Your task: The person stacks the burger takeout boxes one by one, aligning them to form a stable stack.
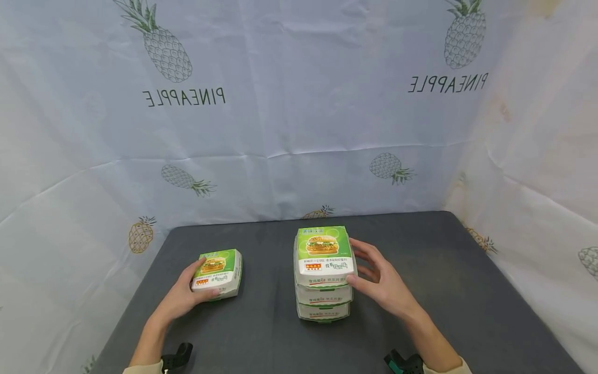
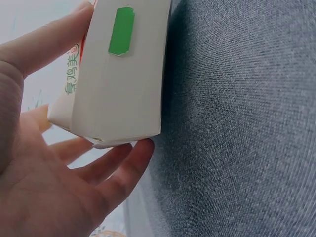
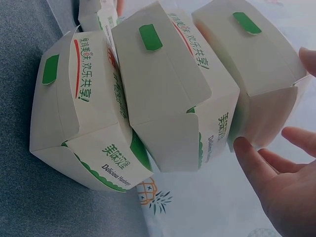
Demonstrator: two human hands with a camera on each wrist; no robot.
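My left hand (image 1: 179, 297) holds a green-and-white burger box (image 1: 219, 275) at the table's left. In the left wrist view the thumb lies on the box's near edge while the other fingers curl along its side, the lowest fingertips close to the tabletop. Three matching boxes stand stacked right of the table's middle. Beside the top burger box (image 1: 324, 254) my right hand (image 1: 386, 290) rests with loosely spread fingers, its fingertips right at the box's right side and front corner. Beneath it are the middle box (image 1: 323, 296) and the bottom box (image 1: 322, 312).
The dark grey table (image 1: 261, 332) has its far edge against a pale curtain (image 1: 299, 119) printed with pineapples. More of this cloth rises along the left and right sides. The tall stack stands between the two hands.
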